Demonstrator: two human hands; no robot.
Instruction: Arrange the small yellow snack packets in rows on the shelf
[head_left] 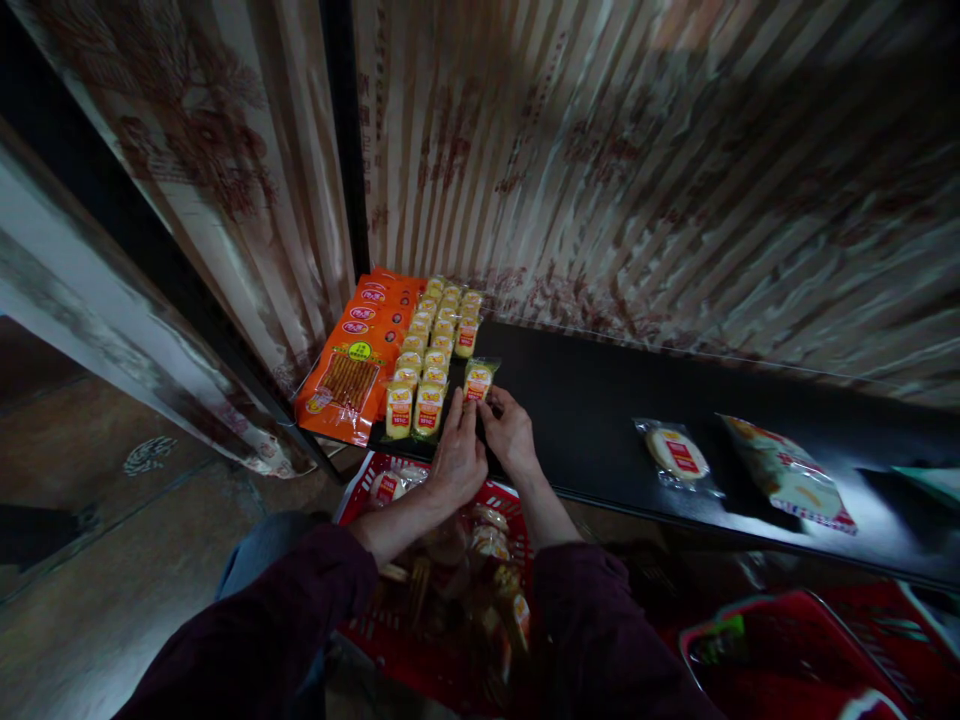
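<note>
A small yellow wrapped snack cake with a red and white label is between the fingertips of both my hands, over the black shelf. My left hand has its fingers pressed together at the near left end of the pack. On its right side, my right hand pinches the pack with bent fingers. Just left are rows of matching snack cakes, overlapping from front to back; the rightmost row is shorter. Beside them lie overlapping orange snack bags showing brown sticks.
Farther right on the shelf are a round wrapped cake and a shiny snack bag. Below my arms stands a red basket holding several packs. Another red basket sits lower right. A pleated curtain and a black post border the shelf.
</note>
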